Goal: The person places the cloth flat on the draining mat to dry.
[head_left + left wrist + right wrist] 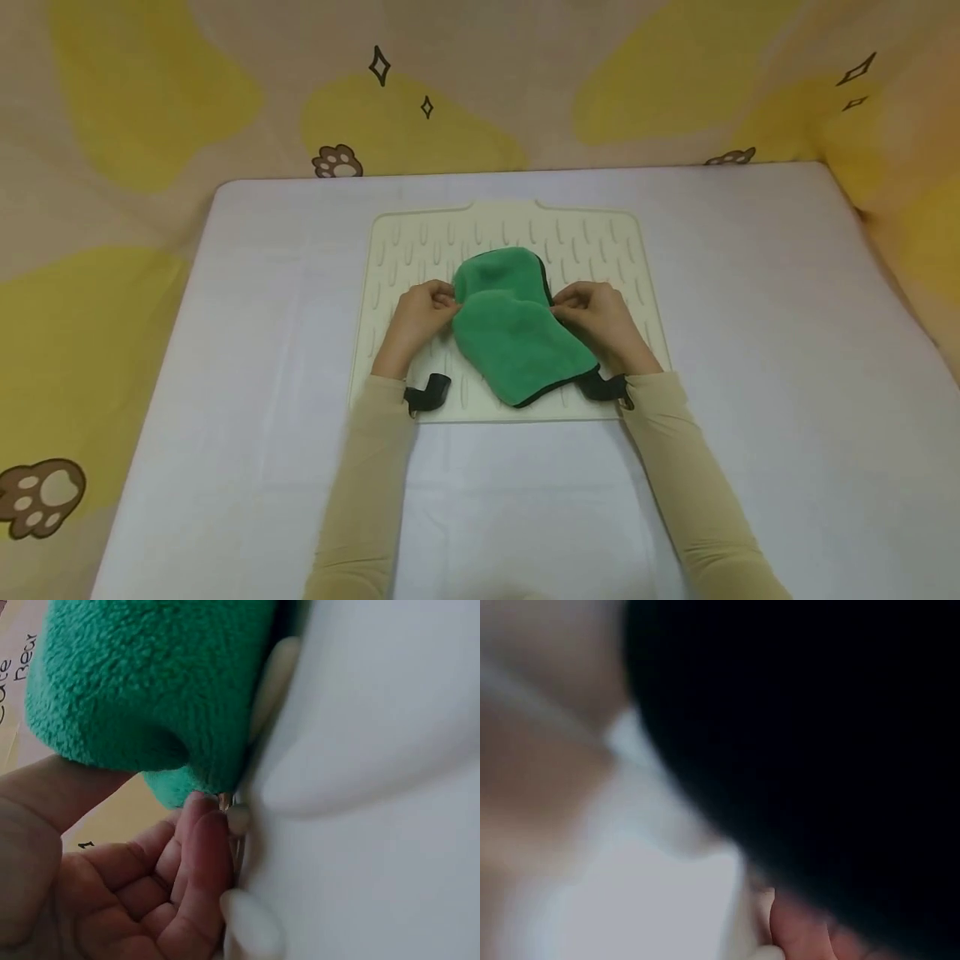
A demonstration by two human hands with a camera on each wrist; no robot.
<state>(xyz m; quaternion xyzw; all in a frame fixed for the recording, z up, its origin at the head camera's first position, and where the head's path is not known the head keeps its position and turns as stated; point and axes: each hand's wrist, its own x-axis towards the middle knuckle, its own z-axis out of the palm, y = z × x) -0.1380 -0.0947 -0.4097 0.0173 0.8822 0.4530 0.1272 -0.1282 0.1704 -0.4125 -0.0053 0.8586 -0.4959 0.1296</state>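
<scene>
A fuzzy green cloth with dark edging lies partly folded, with a crease across its middle, over a cream ridged mat. At its left edge my left hand pinches the cloth near the crease. My right hand pinches the opposite edge at about the same height. In the left wrist view, the thick cloth bulges over the thumb, and the curled fingers sit low against the mat. A large dark shape fills most of the right wrist view, hiding all but a few fingertips.
Under the mat is a table covered in white cloth. A patterned yellow and beige curtain hangs behind it and at both sides. Black wrist devices are strapped at both sleeve cuffs, low over the mat.
</scene>
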